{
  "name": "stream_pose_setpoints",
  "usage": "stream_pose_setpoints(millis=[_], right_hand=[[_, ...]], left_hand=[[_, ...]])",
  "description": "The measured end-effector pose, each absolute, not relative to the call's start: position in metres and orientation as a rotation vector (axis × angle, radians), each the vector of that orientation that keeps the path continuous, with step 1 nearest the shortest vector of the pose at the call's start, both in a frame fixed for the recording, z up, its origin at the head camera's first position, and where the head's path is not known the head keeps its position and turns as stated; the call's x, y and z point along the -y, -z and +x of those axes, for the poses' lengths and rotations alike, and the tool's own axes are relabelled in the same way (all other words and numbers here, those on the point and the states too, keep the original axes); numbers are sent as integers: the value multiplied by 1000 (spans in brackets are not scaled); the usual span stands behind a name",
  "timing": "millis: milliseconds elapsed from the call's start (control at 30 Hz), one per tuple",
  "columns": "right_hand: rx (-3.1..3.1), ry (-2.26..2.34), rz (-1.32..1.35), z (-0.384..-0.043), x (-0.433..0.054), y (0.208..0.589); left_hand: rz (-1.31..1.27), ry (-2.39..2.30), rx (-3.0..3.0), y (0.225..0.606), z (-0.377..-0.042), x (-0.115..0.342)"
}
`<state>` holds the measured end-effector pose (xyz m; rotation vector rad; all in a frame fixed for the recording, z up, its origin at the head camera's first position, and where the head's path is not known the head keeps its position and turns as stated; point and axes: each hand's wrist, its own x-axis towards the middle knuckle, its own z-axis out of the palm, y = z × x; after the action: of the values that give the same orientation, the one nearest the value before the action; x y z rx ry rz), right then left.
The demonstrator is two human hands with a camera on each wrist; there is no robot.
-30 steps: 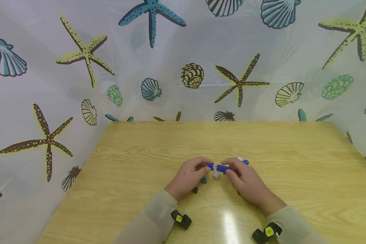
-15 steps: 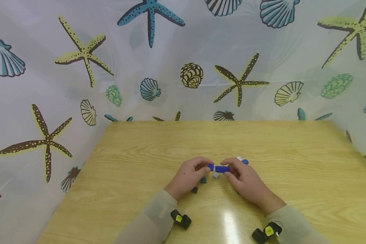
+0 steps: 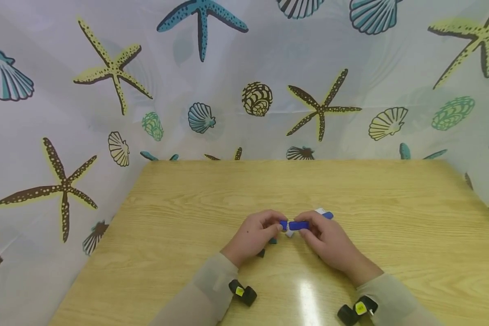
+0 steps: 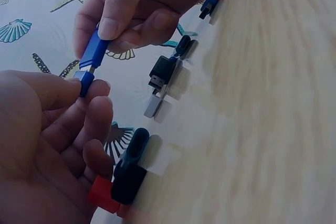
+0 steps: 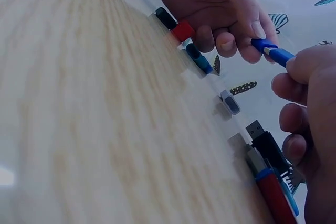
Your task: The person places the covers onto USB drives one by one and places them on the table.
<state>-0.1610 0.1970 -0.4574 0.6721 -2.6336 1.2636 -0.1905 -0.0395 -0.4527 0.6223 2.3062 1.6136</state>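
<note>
Blue plastic, two bits of it, just below and right of centre in the head view: a short cap (image 3: 284, 224) and a longer USB stick (image 3: 299, 225). Left hand (image 3: 254, 234) has the cap pinched in its fingertips, right hand (image 3: 327, 240) is pinching the stick by its far end. Both look held up off the bench (image 3: 187, 199) to me. I'd say it all hangs on how they line up: the stick's long axis runs nearly level across the head view, metal end pointing left at the cap, so the left hand is nearer that tip. In the left wrist view the same line slants from upper right to lower left, with a sliver of metal plug (image 4: 91, 69) between the blue bits. Can't tell if any of it's inside the cap.
</note>
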Motion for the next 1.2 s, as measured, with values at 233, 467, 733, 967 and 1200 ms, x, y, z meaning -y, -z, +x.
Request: stream_pose_setpoints(millis=[233, 467, 733, 967, 1200], right_hand=[[2601, -1287, 646, -159, -195, 455], [2628, -1259, 670, -161, -195, 457], [2647, -1265, 673, -161, -194, 458], [2647, -1281, 697, -161, -193, 455], [2654, -1216, 692, -163, -194, 456]], left_hand=[[621, -1650, -2249, 455, -189, 39], [633, -1678, -2189, 458, -190, 38], [612, -1705, -2146, 458, -190, 40], [618, -1718, -2140, 455, -189, 40], [661, -1669, -2207, 455, -190, 37]])
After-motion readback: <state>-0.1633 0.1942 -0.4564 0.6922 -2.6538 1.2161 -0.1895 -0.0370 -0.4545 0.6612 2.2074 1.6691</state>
